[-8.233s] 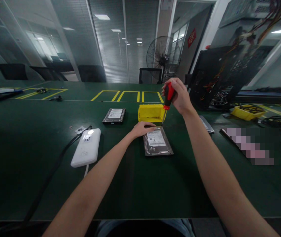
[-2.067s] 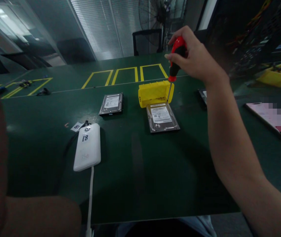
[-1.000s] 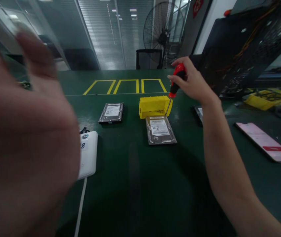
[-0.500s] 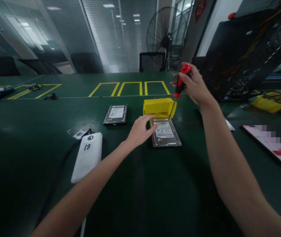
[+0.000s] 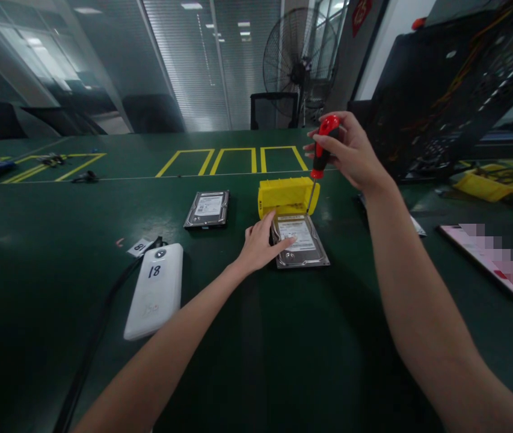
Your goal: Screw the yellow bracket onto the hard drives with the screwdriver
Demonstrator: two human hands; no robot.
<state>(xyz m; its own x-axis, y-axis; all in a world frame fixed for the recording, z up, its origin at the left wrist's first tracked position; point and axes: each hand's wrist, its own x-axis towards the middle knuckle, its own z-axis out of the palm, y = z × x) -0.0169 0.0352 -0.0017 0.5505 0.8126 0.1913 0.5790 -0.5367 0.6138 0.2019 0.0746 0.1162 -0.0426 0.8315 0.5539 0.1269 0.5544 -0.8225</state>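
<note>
A silver hard drive with a white label lies flat in front of me. My left hand rests at its left side, thumb stretched over the label and fingers along the edge. My right hand is closed around a red and black screwdriver. The screwdriver leans slightly, its shaft pointing down to the drive's far right corner; whether the tip sits in a screw is too small to tell. Directly behind the drive stands a yellow plastic bin, its open side towards me.
Another hard drive lies to the left. Nearer is a white device marked 18, with a black cable beside it. A pink phone-like object and a yellow tray are at right, below a large black case.
My left thumb has moved further over the drive's label and the fingers now lie along its left edge. The screwdriver stays at the same corner. The whole view has shifted slightly.
</note>
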